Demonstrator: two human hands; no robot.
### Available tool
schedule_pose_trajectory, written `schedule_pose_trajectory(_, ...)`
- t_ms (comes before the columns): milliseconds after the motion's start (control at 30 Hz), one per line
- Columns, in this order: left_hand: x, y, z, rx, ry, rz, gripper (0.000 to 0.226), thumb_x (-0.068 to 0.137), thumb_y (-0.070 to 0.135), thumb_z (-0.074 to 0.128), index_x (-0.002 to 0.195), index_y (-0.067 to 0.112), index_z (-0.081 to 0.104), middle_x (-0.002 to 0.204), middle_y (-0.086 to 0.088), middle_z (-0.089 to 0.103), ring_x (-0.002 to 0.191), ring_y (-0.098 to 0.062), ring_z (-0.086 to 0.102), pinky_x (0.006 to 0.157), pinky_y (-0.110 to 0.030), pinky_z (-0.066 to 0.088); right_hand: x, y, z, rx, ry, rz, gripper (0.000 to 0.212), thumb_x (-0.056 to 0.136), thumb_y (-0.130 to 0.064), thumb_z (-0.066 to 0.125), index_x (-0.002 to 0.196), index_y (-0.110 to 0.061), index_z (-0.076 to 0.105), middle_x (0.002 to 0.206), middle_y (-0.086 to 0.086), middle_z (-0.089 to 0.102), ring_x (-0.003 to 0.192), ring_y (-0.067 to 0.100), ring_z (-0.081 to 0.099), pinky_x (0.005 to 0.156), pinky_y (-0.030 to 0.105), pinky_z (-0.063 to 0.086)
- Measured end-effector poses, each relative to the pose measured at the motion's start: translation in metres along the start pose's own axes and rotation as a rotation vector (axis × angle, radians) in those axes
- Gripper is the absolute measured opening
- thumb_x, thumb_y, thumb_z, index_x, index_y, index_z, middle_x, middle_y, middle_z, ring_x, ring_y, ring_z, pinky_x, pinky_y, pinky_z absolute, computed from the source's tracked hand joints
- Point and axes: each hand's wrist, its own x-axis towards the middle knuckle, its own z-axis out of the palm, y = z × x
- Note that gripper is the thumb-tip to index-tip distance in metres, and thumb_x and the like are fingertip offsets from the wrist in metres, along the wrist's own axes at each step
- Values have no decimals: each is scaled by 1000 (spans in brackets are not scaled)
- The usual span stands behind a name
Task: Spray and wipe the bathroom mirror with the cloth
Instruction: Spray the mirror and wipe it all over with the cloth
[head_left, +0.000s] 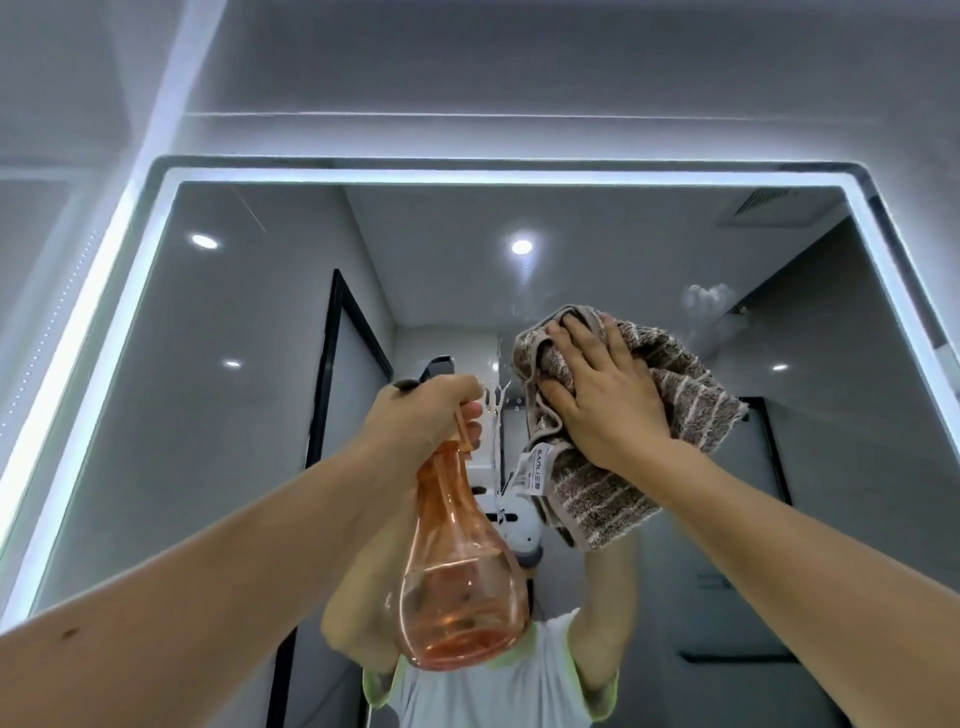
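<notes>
Wiping is in hand on the upper middle of the mirror, which fills the view inside a lit frame. The right hand lies flat with its fingers spread, and it presses the striped brown cloth against the glass. The cloth is bunched under the palm, and its lower part with a white label hangs loose below the wrist. The left hand is wrapped tight around the neck of the orange spray bottle, which hangs nearly upright just beside the cloth and is partly filled with liquid. I cannot tell if a finger is on the trigger.

Wet drops and runs show on the glass between the two hands, and a white patch of spray sits up and to the right of the cloth. I judge that the runs may dry as streaks if the cloth does not reach them. The loose cloth end could also drag over wiped glass, and the bottle could knock the mirror because it is held so near.
</notes>
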Motion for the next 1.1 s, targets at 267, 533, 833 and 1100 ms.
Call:
schedule_pose_trajectory(267,12,5,-26,-67,71,62,26,77,10,59,96,-8,63,86,-21,66,71,-27,64,64,-32,57,35,-33,3,23,62,-84,57,96,-43,25,145,-30,0,155,-12,-9,140,16,-19,114,43,0)
schedule_pose_trajectory(533,15,0,-29,-77,127,69,17,75,10,61,84,-4,61,94,-25,68,75,-28,69,78,-41,57,14,-18,9,-17,40,-192,56,95,-47,19,144,-35,-4,154,-16,-9,140,9,-18,114,39,-2)
schedule_pose_trajectory(833,-3,7,35,-13,84,56,6,78,4,56,78,-1,58,87,-20,65,79,-32,66,79,-39,54,-27,65,-4,-3,69,-29,56,94,-48,19,143,-36,-5,154,-17,-9,140,8,-17,115,38,2)
schedule_pose_trajectory(1100,-11,15,27,18,61,68,6,78,9,56,76,4,60,72,-9,65,49,-16,64,38,-18,48,-4,56,-9,-21,101,51,57,96,-45,22,144,-31,-5,155,-12,-10,141,13,-17,115,40,3)
